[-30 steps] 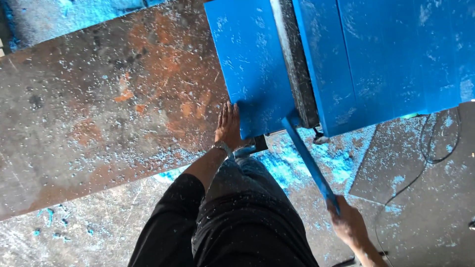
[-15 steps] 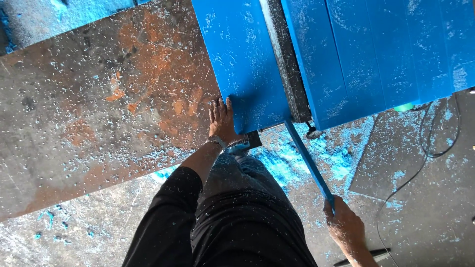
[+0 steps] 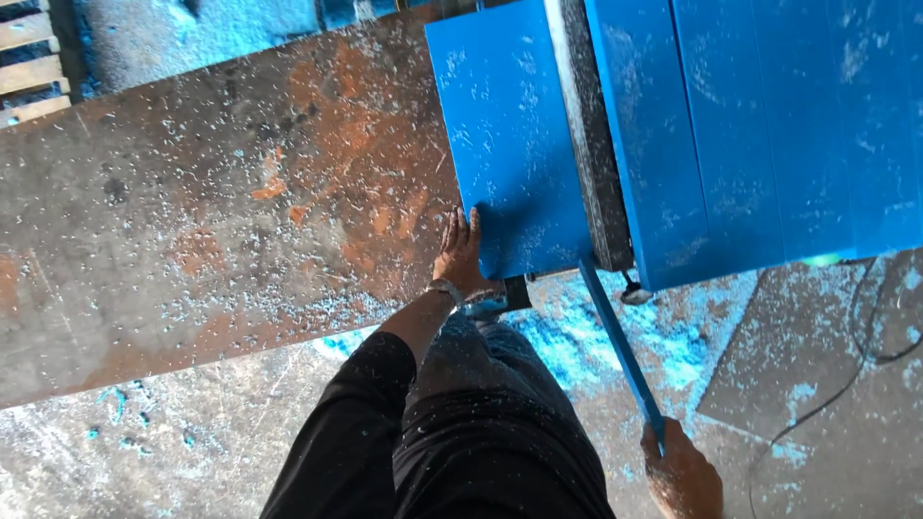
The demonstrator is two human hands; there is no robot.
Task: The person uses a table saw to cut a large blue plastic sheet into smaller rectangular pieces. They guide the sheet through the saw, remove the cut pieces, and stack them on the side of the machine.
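On the rusty table, left hand touches blue panel.

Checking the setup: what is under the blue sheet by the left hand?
The blue sheet lies on the rusty metal table, left hand at its edge. The table beneath it is covered.
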